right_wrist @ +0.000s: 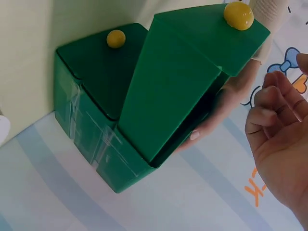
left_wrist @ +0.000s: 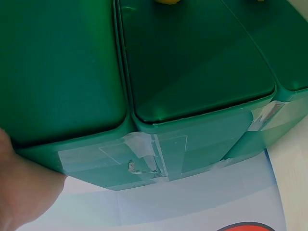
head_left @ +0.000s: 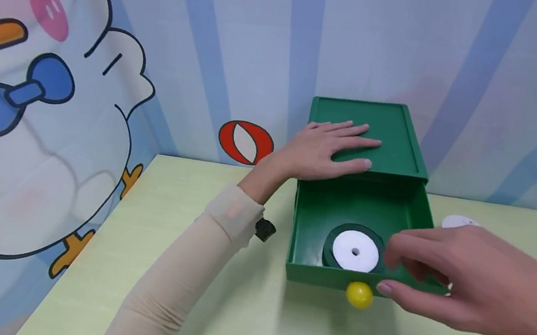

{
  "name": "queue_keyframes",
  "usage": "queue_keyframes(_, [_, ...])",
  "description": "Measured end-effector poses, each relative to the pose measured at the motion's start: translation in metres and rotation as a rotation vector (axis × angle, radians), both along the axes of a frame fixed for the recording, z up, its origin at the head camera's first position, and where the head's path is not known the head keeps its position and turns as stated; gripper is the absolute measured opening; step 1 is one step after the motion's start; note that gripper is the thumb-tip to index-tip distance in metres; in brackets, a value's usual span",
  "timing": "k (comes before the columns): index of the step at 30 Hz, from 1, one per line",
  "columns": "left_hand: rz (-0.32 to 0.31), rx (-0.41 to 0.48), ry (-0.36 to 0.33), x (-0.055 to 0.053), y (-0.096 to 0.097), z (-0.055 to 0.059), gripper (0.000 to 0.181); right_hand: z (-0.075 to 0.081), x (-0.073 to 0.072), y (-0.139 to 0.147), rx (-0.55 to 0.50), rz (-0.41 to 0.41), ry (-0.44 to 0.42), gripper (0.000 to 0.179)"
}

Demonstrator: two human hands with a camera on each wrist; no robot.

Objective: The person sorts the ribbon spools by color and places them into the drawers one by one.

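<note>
Palm down with fingers spread, my left hand [head_left: 328, 149] rests on top of a green drawer cabinet [head_left: 391, 132]. The cabinet's top drawer [head_left: 313, 212] is pulled out. Inside, near its front, lies a dark roll with a white round face [head_left: 345, 249] and a small hole in the middle. A yellow round knob [head_left: 359, 295] sits on the drawer front. My right hand [head_left: 466, 281] is at the drawer's front right corner, its fingers bent loosely and the thumb apart from them. Nothing is between them. In the right wrist view a lower drawer with another yellow knob [right_wrist: 116, 38] is closed.
Partly behind the right hand, a white round object [head_left: 458, 221] lies on the pale table [head_left: 184, 196]. Clear tape [left_wrist: 139, 144] runs along the cabinet's side. A printed cloth backdrop [head_left: 264, 38] stands right behind the cabinet.
</note>
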State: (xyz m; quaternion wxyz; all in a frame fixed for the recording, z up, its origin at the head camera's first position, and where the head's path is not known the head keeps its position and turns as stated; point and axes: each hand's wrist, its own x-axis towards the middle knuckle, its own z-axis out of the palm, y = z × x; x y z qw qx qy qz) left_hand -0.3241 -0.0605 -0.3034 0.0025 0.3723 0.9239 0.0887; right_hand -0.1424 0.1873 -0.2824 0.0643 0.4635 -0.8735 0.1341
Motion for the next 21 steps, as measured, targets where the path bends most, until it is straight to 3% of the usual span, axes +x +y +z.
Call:
queue_keyframes(5, [0.001, -0.011, -0.002, 0.001, 0.002, -0.001, 0.062, -0.020, 0.009, 0.004, -0.024, -0.017, -0.016, 0.029])
queue_keyframes(12, [-0.016, -0.003, -0.013, 0.000, 0.004, -0.003, 0.062, -0.045, 0.017, 0.004, -0.069, 0.034, -0.261, 0.019])
queue_keyframes(21, [-0.008, 0.027, 0.000, 0.000, -0.002, -0.001, 0.062, -0.056, 0.015, 0.004, -0.072, 0.060, -0.393, 0.011])
